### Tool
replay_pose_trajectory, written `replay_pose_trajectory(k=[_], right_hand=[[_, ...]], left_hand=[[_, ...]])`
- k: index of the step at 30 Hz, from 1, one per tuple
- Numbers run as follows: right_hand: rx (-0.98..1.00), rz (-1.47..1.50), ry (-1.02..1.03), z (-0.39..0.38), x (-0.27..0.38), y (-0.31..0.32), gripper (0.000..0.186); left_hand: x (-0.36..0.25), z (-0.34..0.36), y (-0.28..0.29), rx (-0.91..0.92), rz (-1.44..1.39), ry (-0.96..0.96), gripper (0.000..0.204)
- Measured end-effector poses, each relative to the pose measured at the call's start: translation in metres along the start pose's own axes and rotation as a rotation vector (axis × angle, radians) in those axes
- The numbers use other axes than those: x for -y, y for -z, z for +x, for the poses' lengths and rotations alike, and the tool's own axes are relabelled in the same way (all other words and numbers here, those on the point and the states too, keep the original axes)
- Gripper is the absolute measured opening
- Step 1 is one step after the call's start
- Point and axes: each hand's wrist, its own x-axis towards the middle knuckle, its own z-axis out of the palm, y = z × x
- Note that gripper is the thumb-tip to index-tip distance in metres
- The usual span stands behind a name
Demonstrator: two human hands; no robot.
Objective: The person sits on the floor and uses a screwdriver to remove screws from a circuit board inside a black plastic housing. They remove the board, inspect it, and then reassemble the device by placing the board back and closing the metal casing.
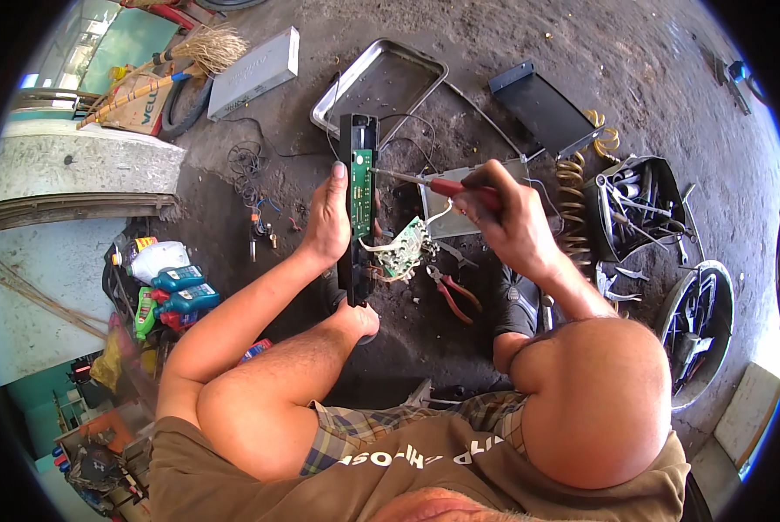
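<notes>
Brown shirt (355, 478) bears white lettering (412, 455); right fingers (492, 177) hold a screwdriver (446, 186) (red-handled).

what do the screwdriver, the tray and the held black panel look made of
Screwdriver: handle likely plastic, from its even red colour; shaft looks like metal, being thin, straight and grey.
Tray: probably metal, judging by bright glints along its silvery rim.
Held black panel: perhaps moulded plastic, given its dark, fairly smooth surface, though painted metal can't be ruled out.

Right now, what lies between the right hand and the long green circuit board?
The head view shows a red-handled screwdriver, pointing from the right hand towards the board.
</notes>
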Motion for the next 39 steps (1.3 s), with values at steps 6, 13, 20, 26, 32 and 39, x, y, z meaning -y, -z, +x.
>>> replay_pose_trajectory(k=[6,13,20,26,32,39], right_hand=[[-0.034,0.176,-0.181,0.008,0.017,0.010,0.024],[-0.037,0.347,-0.237,0.005,0.015,0.005,0.026],[-0.001,0.483,-0.449,0.007,-0.003,0.010,0.022],[-0.047,0.497,-0.300,0.007,-0.015,0.004,0.022],[-0.178,0.494,-0.209,0.008,-0.001,-0.005,0.026],[-0.118,0.283,-0.130,0.005,-0.007,-0.003,0.020]], left_hand=[[0.003,-0.001,-0.004,0.010,-0.017,0.056,0.077],[0.002,0.002,-0.005,0.006,-0.097,0.114,0.078],[0.006,0.008,-0.004,0.039,-0.061,0.082,0.077],[0.009,0.009,-0.002,0.053,0.005,0.042,0.075],[0.004,0.010,-0.006,0.035,-0.042,0.078,0.076],[0.016,0.008,-0.003,0.035,-0.023,0.075,0.076]])
